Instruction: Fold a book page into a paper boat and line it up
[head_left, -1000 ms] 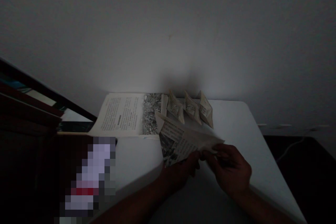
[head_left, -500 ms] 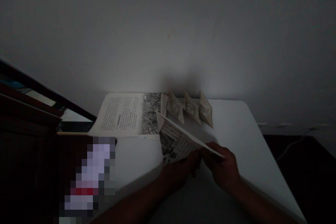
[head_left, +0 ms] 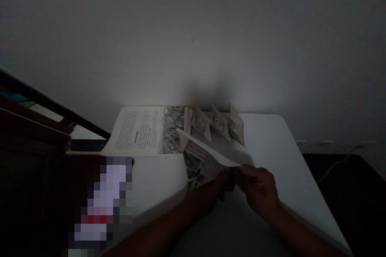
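Observation:
A partly folded sheet of printed paper (head_left: 200, 163) is held above the table's near half, text and a dark picture on its face and a pale folded edge along the top. My left hand (head_left: 209, 190) is closed on its lower edge from beneath. At its right corner, my right hand (head_left: 261, 186) pinches the paper between thumb and fingers. Just beyond stand three folded paper boats in a row: the left boat (head_left: 201, 122), the middle boat (head_left: 220, 123) and the right boat (head_left: 236, 124). Dim light hides some of the fingers.
An open book (head_left: 138, 130) lies at the table's back left, against the wall (head_left: 193, 40). The white table (head_left: 289, 172) has a rounded back right corner. A pixelated item (head_left: 105, 196) is at the left edge. Dark wooden furniture (head_left: 33, 128) stands farther left; a pale cable (head_left: 334, 166) hangs at right.
The paper's right end has bent, and its pale upper flap now shows wider. My right hand has shifted slightly right with its grip on the corner. My left hand stays nearly in place.

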`<state>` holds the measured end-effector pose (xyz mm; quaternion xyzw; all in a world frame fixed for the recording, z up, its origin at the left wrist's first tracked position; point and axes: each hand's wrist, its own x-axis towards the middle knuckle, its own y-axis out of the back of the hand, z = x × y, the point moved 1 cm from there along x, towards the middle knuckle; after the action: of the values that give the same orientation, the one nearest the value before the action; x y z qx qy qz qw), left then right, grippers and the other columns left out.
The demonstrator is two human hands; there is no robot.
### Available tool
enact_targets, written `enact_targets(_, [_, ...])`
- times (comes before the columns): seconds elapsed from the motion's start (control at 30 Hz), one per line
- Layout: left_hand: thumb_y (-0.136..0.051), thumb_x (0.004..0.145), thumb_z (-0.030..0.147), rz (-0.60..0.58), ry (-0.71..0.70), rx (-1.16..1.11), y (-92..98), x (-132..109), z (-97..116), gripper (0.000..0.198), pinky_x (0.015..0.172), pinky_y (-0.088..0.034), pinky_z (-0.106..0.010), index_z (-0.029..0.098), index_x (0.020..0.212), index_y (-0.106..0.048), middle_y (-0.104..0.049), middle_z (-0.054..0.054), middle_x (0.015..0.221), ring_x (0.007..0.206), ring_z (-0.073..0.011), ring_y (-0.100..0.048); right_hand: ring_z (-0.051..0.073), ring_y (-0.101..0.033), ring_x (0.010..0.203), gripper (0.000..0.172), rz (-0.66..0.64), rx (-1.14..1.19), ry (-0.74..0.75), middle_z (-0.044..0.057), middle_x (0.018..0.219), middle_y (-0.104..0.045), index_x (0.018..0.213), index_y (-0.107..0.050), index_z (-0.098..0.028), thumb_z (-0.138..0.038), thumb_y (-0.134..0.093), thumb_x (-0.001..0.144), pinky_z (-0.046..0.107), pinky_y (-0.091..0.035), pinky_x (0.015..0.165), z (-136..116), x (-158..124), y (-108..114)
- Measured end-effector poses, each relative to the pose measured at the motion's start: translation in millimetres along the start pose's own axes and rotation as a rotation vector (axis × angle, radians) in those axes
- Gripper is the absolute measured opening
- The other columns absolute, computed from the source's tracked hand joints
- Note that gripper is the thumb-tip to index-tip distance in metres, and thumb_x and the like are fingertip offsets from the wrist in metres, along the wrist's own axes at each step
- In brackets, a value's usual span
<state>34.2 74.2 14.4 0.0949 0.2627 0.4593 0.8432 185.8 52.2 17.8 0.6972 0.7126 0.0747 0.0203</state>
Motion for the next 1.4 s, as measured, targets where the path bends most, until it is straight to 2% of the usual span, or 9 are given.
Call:
enact_targets(0.17, [-0.03,0.088,0.052,-0.008,-0.046,0.037,0.9,2,-1,0.051,0.076,-0.039,-0.026,0.02,0.06,-0.058,-0.057,0.002,0.054,0.062,-0.014,-0.055,0.015,-0.06,0.052,0.028,-0.063,0.23,-0.12,0.002,0.053,-0.063,0.066,-0.07,-0.017,-0.039,-0.059,0.082,0.024,-0.045,0.048,-3,4,-3])
enact_targets(0.33, [-0.029,0.086,0.057,0.021,0.097,-0.11,2.8,0,-1,0.056,0.069,-0.042,-0.025,0.019,0.051,-0.051,-0.057,0.001,0.053,0.059,-0.0141,-0.056,0.014,-0.058,0.048,0.027,-0.059,0.192,-0.167,0.001,0.05,-0.062,0.066,-0.07,-0.017,-0.04,-0.064,0.078,0.025,-0.045,0.049,1,4,1])
enact_targets(0.43, [-0.034,0.086,0.055,0.025,0.057,-0.157,1.7,0,-1,0.053,0.069,-0.042,-0.024,0.019,0.051,-0.05,-0.055,0.002,0.05,0.056,-0.0133,-0.055,0.014,-0.056,0.045,0.031,-0.049,0.199,-0.184,0.001,0.047,-0.06,0.059,-0.068,-0.016,-0.041,-0.064,0.077,0.025,-0.044,0.049,3,3,3])
enact_targets(0.53, [-0.035,0.087,0.052,0.02,-0.007,-0.205,-0.2,2,-4,0.051,0.068,-0.043,-0.023,0.019,0.051,-0.05,-0.052,0.003,0.047,0.053,-0.0123,-0.054,0.012,-0.052,0.041,0.033,-0.038,0.305,-0.226,0.0,0.045,-0.059,0.057,-0.064,-0.015,-0.041,-0.065,0.076,0.023,-0.041,0.044,8,2,3])
enact_targets(0.73, [-0.037,0.087,0.053,0.001,-0.063,-0.274,-2.2,4,-8,0.05,0.064,-0.044,-0.022,0.018,0.054,-0.053,-0.051,0.003,0.047,0.052,-0.0111,-0.053,0.011,-0.049,0.036,0.032,-0.02,0.41,-0.283,0.0,0.043,-0.056,0.061,-0.064,-0.013,-0.04,-0.063,0.078,0.023,-0.036,0.038,17,-1,1])
enact_targets(1.0, [-0.039,0.085,0.054,0.033,-0.04,-0.297,-4.8,6,-13,0.05,0.064,-0.045,-0.022,0.017,0.055,-0.054,-0.052,0.003,0.047,0.051,-0.0111,-0.053,0.012,-0.049,0.037,0.031,-0.041,0.369,-0.256,0.0,0.042,-0.058,0.068,-0.067,-0.013,-0.041,-0.06,0.081,0.025,-0.038,0.042,18,0,2])
enact_targets(1.27, [-0.038,0.083,0.056,0.021,0.045,-0.217,2.5,5,-11,0.051,0.058,-0.042,-0.023,0.018,0.051,-0.051,-0.051,0.003,0.045,0.049,-0.0119,-0.051,0.013,-0.054,0.046,0.034,-0.099,0.13,-0.123,0.0,0.049,-0.06,0.058,-0.063,-0.016,-0.042,-0.06,0.08,0.026,-0.044,0.051,7,4,8])
enact_targets(1.4, [-0.042,0.082,0.048,0.045,0.01,-0.242,7.6,3,-4,0.046,0.052,-0.04,-0.022,0.019,0.047,-0.045,-0.043,0.004,0.04,0.043,-0.0098,-0.045,0.016,-0.058,0.053,0.03,-0.083,0.121,-0.049,0.003,0.058,-0.063,0.071,-0.066,-0.016,-0.045,-0.061,0.077,0.026,-0.046,0.051,10,2,14])
